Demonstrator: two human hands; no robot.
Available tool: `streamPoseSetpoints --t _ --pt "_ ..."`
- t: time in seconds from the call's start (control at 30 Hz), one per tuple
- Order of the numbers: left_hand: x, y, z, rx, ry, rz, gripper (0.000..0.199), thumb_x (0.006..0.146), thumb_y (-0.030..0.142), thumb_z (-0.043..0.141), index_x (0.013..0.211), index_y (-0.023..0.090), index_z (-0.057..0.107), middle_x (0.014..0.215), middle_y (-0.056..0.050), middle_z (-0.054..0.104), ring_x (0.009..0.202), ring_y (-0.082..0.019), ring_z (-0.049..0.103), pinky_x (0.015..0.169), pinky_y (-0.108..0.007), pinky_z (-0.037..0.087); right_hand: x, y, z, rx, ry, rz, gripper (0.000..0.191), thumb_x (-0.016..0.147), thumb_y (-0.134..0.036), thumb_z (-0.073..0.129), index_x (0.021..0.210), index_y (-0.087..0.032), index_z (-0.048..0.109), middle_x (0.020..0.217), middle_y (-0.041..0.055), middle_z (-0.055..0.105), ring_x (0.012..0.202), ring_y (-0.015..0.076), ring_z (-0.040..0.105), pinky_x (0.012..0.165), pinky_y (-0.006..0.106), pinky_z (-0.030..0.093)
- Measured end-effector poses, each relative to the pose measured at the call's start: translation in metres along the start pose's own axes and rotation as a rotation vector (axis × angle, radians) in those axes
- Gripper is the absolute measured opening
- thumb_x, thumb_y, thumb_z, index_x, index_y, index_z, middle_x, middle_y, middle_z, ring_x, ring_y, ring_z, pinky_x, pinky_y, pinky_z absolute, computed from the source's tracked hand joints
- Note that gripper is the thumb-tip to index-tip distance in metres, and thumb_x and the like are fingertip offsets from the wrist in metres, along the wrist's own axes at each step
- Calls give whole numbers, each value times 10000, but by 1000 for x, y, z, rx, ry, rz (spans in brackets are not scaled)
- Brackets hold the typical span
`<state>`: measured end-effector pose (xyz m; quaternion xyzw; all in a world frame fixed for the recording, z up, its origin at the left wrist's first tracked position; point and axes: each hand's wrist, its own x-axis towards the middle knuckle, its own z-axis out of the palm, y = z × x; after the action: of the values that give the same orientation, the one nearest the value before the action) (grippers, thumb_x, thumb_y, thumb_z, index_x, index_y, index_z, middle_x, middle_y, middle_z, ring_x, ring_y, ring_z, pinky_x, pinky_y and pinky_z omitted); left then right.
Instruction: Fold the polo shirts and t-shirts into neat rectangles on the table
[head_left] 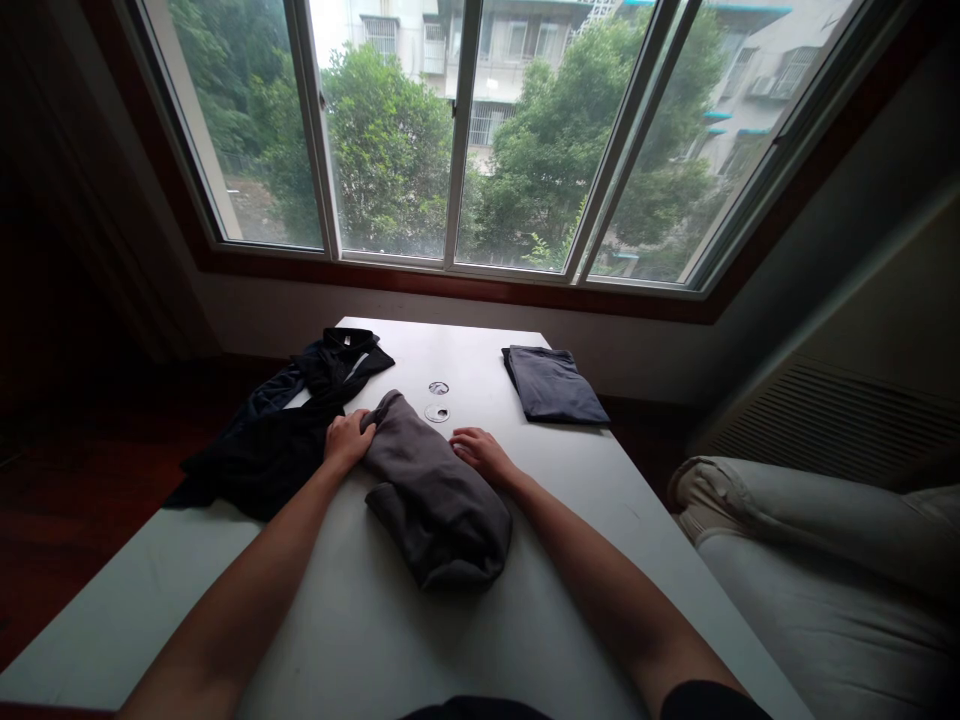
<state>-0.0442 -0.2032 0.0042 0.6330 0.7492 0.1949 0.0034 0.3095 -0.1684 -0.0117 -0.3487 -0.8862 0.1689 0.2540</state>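
A dark grey-brown garment (442, 490), folded into a thick, uneven bundle, lies on the white table (585, 560) between my forearms. My left hand (349, 440) is at the bundle's upper left corner, its fingers closed on the cloth there. My right hand (480, 452) rests at the upper right side of the bundle, fingers apart, lying beside or lightly touching its edge. Just beyond my left hand, a loose heap of black and dark blue clothes (277, 440) covers the table's left edge. Folded dark grey-blue cloth (556, 385) lies flat at the far right.
Two small round fittings (437, 412) are set in the table's far middle. A wide window (450, 265) stands beyond the table's far edge. A pale sofa (825, 560) sits to the right, and dark reddish floor (90, 510) shows on the left.
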Motion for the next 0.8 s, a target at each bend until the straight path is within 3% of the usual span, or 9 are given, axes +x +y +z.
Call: streamPoseSetpoints --t 0.8 --pt "-2 8 -9 3 -44 -40 404 968 423 529 1321 263 644 1217 -82 716 1139 -292 601 996 -383 436 1 -1 -1 -2 -5 6 230 996 -332 605 1169 -309 755 1316 63 675 1233 255 605 1058 429 462"
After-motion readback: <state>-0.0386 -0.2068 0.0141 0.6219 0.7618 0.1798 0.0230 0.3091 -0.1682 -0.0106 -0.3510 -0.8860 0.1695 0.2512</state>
